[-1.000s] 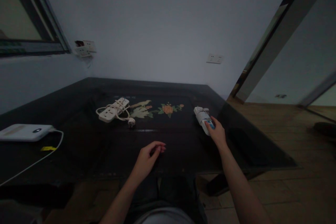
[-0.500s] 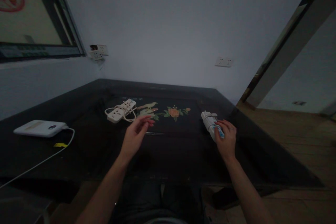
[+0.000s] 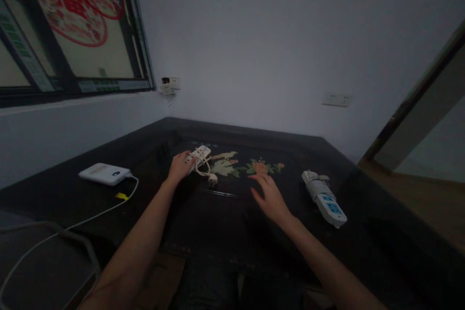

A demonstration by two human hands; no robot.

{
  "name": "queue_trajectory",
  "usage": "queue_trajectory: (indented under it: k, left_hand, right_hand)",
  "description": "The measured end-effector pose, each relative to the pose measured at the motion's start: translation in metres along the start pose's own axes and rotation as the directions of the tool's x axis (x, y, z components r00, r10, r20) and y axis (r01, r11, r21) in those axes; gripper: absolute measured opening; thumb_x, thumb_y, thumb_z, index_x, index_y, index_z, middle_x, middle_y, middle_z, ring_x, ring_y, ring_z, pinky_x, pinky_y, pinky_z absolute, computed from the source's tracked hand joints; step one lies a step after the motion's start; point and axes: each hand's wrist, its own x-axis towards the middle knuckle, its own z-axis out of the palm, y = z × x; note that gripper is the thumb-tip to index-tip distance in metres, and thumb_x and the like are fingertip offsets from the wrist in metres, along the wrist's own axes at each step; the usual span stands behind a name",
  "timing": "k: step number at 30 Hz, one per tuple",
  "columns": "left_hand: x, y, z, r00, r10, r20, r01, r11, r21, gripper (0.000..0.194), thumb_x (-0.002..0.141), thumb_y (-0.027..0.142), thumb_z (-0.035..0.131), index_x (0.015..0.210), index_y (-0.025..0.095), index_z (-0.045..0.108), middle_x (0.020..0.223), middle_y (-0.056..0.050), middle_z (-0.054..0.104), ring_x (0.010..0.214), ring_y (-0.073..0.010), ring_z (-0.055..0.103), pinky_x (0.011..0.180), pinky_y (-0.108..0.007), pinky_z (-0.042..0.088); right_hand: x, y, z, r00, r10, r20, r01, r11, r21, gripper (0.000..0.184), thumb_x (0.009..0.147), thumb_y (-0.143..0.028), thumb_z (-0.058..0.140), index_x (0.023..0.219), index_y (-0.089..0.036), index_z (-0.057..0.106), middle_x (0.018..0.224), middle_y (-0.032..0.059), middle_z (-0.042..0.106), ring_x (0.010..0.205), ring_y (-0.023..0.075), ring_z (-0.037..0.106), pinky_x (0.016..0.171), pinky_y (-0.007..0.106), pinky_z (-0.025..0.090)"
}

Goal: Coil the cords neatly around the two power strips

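My left hand (image 3: 178, 166) reaches out over the dark table (image 3: 152, 198) and closes on the near end of a cream power strip (image 3: 199, 154), whose cord is wound around it with the plug (image 3: 212, 180) lying beside it. My right hand (image 3: 269, 198) hovers flat with fingers spread over the table's middle, close to the painted flower inlay (image 3: 260, 166), holding nothing. A white and blue power strip (image 3: 324, 197) with its cord wrapped around it lies on the table to the right of my right hand, apart from it.
A white power bank (image 3: 104, 174) with a white cable (image 3: 109, 208) lies at the table's left. Wall sockets (image 3: 337, 100) sit on the back wall, with another socket (image 3: 170, 85) in the corner. A window with red paper cutouts (image 3: 76, 5) is at left; a doorway is at right.
My right hand let go of the white and blue power strip and moved left. My left hand reached forward and took hold of the cream power strip. The view turned left.
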Motion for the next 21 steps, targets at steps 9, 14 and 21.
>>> queue_trajectory:
  k: [9,14,21]
  left_hand:
    - [0.006,-0.012,0.003,0.993,-0.065,0.097,0.075,0.992,-0.102,0.055,0.077,0.036,0.065,0.128,0.02,0.052,0.126,-0.012,0.061,0.111,-0.0283,0.059,0.091,-0.035,0.045]
    - [0.01,-0.015,0.005,0.991,-0.095,0.089,0.111,0.976,-0.187,0.041,0.081,0.022,0.062,0.122,0.019,0.057,0.121,-0.01,0.064,0.113,-0.0234,0.059,0.093,-0.033,0.045]
    - [0.008,-0.007,0.005,0.982,-0.158,0.104,0.184,0.92,-0.346,0.032,0.09,0.033,0.056,0.116,0.014,0.057,0.115,-0.009,0.06,0.098,-0.0205,0.061,0.084,-0.042,0.052]
  right_hand:
    - [0.111,0.004,0.156,0.971,0.233,0.048,-0.238,0.958,0.16,0.043,0.085,-0.027,0.062,0.125,-0.017,0.05,0.125,0.0115,0.055,0.112,0.0246,0.055,0.092,0.044,0.047]
    - [0.131,0.01,0.195,0.946,0.314,0.078,-0.323,0.911,0.256,0.034,0.091,-0.033,0.056,0.121,-0.017,0.054,0.121,0.0087,0.057,0.101,0.0212,0.06,0.084,0.042,0.052]
    - [0.129,0.019,0.196,0.96,0.207,0.188,-0.261,0.903,0.341,0.034,0.091,-0.033,0.057,0.119,-0.016,0.055,0.118,0.0083,0.059,0.099,0.0207,0.061,0.083,0.042,0.052]
